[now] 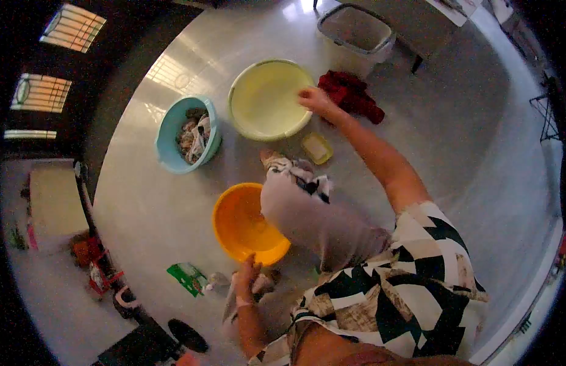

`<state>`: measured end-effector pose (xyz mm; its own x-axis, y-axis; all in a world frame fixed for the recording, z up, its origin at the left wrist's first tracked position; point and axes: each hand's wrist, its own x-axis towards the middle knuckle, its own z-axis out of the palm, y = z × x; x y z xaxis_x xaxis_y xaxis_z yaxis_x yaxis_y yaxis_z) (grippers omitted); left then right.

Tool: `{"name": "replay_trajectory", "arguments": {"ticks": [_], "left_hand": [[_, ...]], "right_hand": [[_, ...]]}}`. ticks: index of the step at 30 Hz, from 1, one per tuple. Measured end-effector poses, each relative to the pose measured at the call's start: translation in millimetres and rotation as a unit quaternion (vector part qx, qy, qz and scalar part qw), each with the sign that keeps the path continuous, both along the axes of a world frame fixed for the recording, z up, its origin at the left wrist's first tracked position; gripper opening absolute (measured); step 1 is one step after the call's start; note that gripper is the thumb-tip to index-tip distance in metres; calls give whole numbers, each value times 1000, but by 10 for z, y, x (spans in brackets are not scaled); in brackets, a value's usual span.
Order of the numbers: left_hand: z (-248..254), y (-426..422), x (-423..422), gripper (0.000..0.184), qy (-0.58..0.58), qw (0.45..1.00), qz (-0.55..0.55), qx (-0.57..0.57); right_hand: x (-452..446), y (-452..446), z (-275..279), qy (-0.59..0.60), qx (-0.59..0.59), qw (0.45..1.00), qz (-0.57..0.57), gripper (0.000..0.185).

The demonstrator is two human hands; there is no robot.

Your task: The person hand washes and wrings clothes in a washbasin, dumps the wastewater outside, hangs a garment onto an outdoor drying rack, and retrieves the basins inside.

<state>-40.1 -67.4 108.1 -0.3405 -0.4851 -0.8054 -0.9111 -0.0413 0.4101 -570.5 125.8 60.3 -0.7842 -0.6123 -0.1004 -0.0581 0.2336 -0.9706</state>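
Might tip yellow tub at twelve o'clock by tugging one-sidedly with right hand, loosely curled at its three-o'clock rim, or skid orange basin at eight o'clock with left hand, part-curled at its six-o'clock rim; cannot confirm either grip.

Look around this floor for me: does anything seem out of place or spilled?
The dark red cloth lies crumpled on the floor, mildly odd because other laundry sits inside the blue basin. I can't make out any spill.
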Motion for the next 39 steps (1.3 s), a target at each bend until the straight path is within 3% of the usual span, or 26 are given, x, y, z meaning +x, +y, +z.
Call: {"name": "replay_trajectory", "arguments": {"ticks": [1,2,4,5,6,8,11,13,16,18,20,22,23,25,27,28,30,31,32,34,36,37,39], "left_hand": [[-221,-18,307,40,-2,996,78,47],[-437,16,560,39,-1,991,112,67],[-787,198,1001,38,25,988,134,74],[-900,318,1164,37,45,986,143,76],[-981,374,1364,36,60,992,-108,9],[-1087,522,1574,35,44,935,-351,-43],[-1050,769,1665,33,-3,947,-322,-19],[-997,819,1683,30,20,962,-273,-16],[-966,753,1591,28,8,980,-199,-9],[-935,718,1522,27,-1,988,-152,2],[-748,737,1294,27,10,987,-161,-12],[-373,764,887,27,43,973,-218,-57],[-531,726,929,28,43,967,-244,-64],[-865,618,1016,29,44,952,-293,-80],[-910,598,886,30,-4,924,-364,-119],[-911,600,824,30,-29,907,-396,-138],[-1018,565,791,30,131,935,-299,-142],[-1069,542,820,31,208,936,-245,-143],[-1351,472,868,31,195,973,-112,-58],[-1799,308,867,33,224,973,-33,-40],[-2267,-140,589,34,254,941,-119,-189],[-1916,-56,404,34,236,928,-134,-254],[-1635,42,179,34,252,934,-65,-245]], "right_hand": [[36,234,-342,89,42,992,-74,41],[111,626,-757,105,115,977,-147,48],[174,1079,-850,41,264,938,-221,61],[115,1113,-802,41,278,929,-239,67],[129,1151,-762,44,293,919,-259,73],[89,1095,-756,35,330,907,-258,90],[186,716,-671,-4,347,883,-316,95],[124,539,-927,-38,350,860,-369,81],[30,491,-1056,-256,205,879,-345,56],[-46,580,-1267,-342,119,866,-346,42],[-246,594,-1741,-312,90,849,-416,30],[-215,757,-1193,-320,70,833,-447,27],[-176,831,-814,-323,59,824,-462,26],[-293,1166,-957,-210,-12,889,-406,24],[-707,1644,-1459,75,-159,961,-214,22],[-679,1637,-1001,-41,-198,948,-246,24],[-393,1474,324,-266,-277,877,-290,29],[-264,1420,901,-298,-310,867,-252,31],[-95,1327,1479,-315,-336,863,-207,34],[180,1183,2254,-275,-417,866,-13,37],[414,664,1922,-122,-376,916,74,39],[496,479,1968,9,-286,956,67,40],[700,105,2024,153,-184,968,76,40]]}}
